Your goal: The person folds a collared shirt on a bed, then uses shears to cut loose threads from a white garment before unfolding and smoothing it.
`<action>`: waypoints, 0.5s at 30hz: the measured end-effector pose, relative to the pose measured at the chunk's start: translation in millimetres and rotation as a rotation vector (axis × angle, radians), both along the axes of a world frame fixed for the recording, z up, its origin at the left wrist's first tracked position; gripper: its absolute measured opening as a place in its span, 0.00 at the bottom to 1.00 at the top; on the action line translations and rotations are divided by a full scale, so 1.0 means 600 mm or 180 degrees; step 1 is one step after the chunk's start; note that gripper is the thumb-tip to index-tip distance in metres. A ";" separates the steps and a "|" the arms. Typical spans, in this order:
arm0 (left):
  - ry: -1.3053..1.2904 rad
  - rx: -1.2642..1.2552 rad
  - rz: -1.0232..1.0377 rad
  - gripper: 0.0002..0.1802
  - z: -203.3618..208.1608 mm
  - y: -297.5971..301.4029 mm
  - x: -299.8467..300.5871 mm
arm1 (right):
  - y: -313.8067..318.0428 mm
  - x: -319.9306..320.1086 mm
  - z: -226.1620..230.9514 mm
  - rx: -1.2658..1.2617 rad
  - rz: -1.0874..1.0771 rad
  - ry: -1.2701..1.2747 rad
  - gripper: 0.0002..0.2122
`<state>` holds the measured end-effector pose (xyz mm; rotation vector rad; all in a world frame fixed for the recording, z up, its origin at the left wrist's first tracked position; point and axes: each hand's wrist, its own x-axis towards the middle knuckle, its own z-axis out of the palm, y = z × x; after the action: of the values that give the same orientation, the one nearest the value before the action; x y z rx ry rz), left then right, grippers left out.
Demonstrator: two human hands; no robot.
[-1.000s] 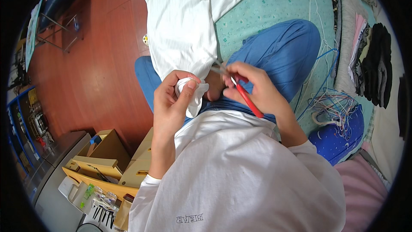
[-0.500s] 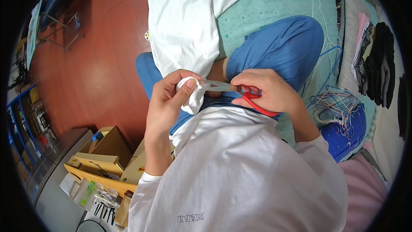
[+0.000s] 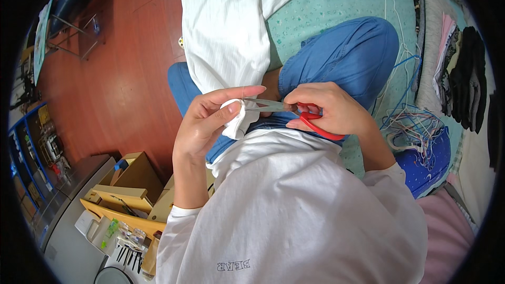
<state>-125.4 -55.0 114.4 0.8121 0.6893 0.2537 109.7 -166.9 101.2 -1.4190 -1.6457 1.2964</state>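
Observation:
Between the thumb and fingers of my left hand (image 3: 202, 118) is a bunched edge of white ribbed cloth (image 3: 223, 31); its index finger stretches out to the right. The rest of the cloth spreads away from me over my lap and the bedding. My right hand (image 3: 334, 108) grips red-handled scissors (image 3: 318, 126), fingers in the loops. Their blades (image 3: 265, 105) are parted and point left, with the tips at the pinched cloth. A thin thread appears to rise from the cloth by my left index finger. Whether the blades touch it I cannot tell.
I sit cross-legged on a green patterned sheet (image 3: 310, 5). At right lie tangled wire hangers (image 3: 415, 129), a blue starry item (image 3: 426, 160) and folded clothes (image 3: 465, 79). To the left are a reddish wooden floor (image 3: 126, 73), a cardboard box (image 3: 137, 179) and a tray of small tools (image 3: 126, 247).
My left index finger has straightened out to the right, above the scissor blades. The gathered cloth has shifted slightly in my left hand. My right hand has barely moved.

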 end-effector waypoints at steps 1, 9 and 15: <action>0.0004 0.0000 0.0001 0.21 0.000 0.000 0.000 | 0.001 0.000 0.000 -0.0041 0.0041 0.0009 0.15; -0.0203 -0.0436 0.0043 0.27 -0.008 0.002 0.000 | 0.006 -0.010 -0.005 -0.0145 -0.0012 0.0245 0.14; -0.0660 -0.0707 0.0077 0.18 -0.043 0.005 -0.013 | 0.006 -0.015 -0.013 -0.0232 -0.0006 0.0457 0.14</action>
<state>-133.0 -51.7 88.8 0.5565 0.5216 0.2738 100.5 -163.6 93.5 -1.3360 -1.5161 1.4354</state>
